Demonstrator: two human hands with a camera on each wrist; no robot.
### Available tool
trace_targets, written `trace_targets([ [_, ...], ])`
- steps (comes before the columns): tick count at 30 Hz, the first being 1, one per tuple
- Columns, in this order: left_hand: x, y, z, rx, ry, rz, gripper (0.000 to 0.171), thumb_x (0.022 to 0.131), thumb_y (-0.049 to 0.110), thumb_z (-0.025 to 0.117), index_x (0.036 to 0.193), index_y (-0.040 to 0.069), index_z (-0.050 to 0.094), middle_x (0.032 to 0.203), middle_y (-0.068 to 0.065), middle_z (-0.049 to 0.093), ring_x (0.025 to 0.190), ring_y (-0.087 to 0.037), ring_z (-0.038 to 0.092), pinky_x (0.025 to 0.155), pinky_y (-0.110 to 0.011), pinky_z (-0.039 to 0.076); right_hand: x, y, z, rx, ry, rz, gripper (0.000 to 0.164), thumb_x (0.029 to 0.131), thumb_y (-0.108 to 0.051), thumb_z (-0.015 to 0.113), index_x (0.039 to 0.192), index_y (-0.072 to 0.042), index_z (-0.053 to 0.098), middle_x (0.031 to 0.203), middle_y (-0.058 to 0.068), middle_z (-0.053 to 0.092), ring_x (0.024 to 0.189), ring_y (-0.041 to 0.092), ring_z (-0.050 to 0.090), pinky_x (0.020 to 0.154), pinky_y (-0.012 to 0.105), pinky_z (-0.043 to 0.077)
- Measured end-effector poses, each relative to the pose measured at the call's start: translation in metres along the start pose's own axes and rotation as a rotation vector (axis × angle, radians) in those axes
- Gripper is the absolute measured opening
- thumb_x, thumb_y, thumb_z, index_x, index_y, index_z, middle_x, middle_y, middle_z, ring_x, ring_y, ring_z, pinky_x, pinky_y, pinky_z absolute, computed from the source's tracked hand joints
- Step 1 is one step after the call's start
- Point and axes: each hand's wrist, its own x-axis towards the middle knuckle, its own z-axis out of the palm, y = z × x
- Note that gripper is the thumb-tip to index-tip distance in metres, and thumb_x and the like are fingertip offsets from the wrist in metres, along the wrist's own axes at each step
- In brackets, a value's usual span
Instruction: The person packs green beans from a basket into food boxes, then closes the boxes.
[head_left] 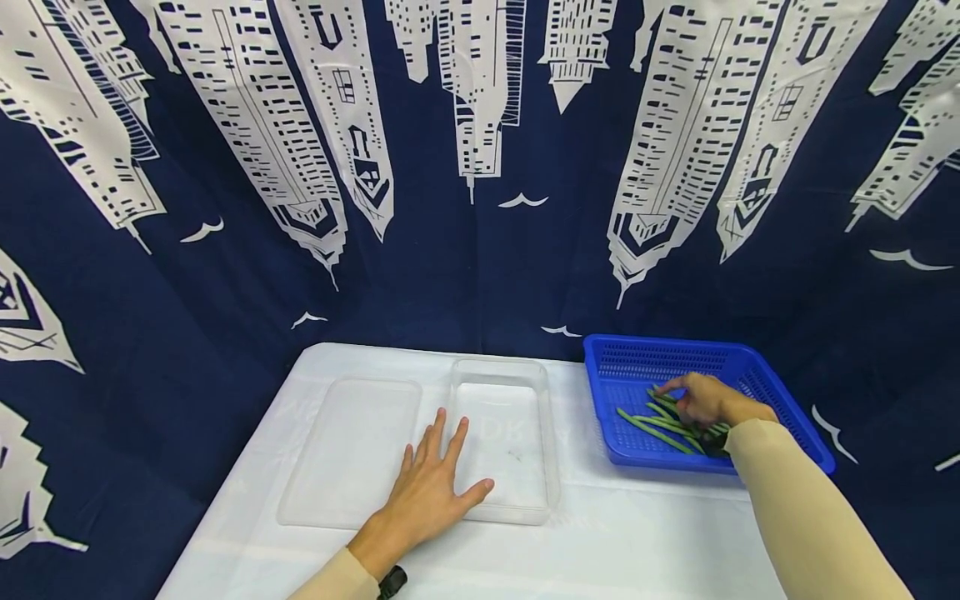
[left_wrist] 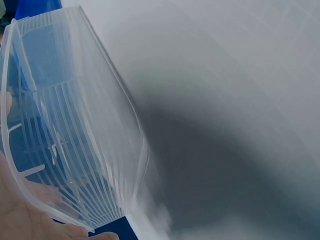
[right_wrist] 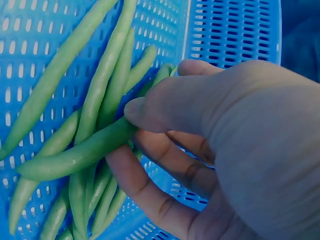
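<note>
Inside the blue plastic basket (head_left: 652,350), my right hand (head_left: 701,398) reaches down among the green beans (head_left: 660,432). The right wrist view shows thumb and fingers pinching one green bean (right_wrist: 75,159) above several others. My left hand (head_left: 427,492), fingers spread, is at the near left side of a clear plastic container (head_left: 552,467). In the left wrist view the container's ribbed wall (left_wrist: 75,115) stands close to that hand, whose fingers are partly seen at the left and bottom edges. Whether they touch the rim I cannot tell.
A flat translucent lid (head_left: 345,458) lies left of the container on the white tabletop (head_left: 637,533). Behind and around hangs a navy cloth (head_left: 480,267) printed with white buildings and birds. The basket stands near the table's right edge.
</note>
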Motion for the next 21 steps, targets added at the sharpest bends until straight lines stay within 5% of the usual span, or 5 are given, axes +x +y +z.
trace_targets([
  [8,0.000,-0.002,-0.001,-0.019,-0.002,-0.010,0.117,0.106,0.079,0.065,0.188,0.009,0.018,0.197,-0.021,0.011,0.176,-0.052,0.035,0.135,-0.083,0.033,-0.006,-0.018,-0.008,-0.062,0.070,-0.064,0.072,0.085,0.013,0.070,0.156,0.004,0.067,0.087,0.002,0.067,0.076,0.016,0.061,0.068,0.028,0.053],
  [14,0.000,-0.003,-0.001,-0.082,-0.015,-0.024,0.126,0.105,0.077,0.070,0.188,0.004,0.008,0.198,-0.017,0.004,0.159,-0.057,0.057,0.119,-0.069,0.058,-0.011,-0.034,-0.012,-0.071,0.122,-0.083,0.077,0.086,0.013,0.075,0.161,0.002,0.064,0.112,0.023,0.077,0.099,0.029,0.070,0.082,0.037,0.059],
  [17,-0.001,-0.003,0.001,-0.147,-0.024,-0.037,0.128,0.106,0.070,0.075,0.187,0.004,0.003,0.199,-0.017,0.001,0.157,-0.055,0.061,0.111,-0.066,0.063,-0.012,-0.042,-0.012,-0.076,0.155,-0.112,0.075,0.087,0.012,0.075,0.161,0.002,0.064,0.113,0.023,0.078,0.099,0.029,0.070,0.083,0.038,0.058],
  [21,0.000,-0.004,0.003,-0.202,-0.012,-0.037,0.126,0.106,0.063,0.078,0.187,0.003,0.003,0.197,-0.022,0.003,0.162,-0.053,0.055,0.121,-0.064,0.059,-0.015,-0.052,-0.011,-0.087,0.215,-0.154,0.072,0.089,0.009,0.076,0.160,0.002,0.066,0.111,0.021,0.080,0.095,0.027,0.071,0.081,0.038,0.057],
])
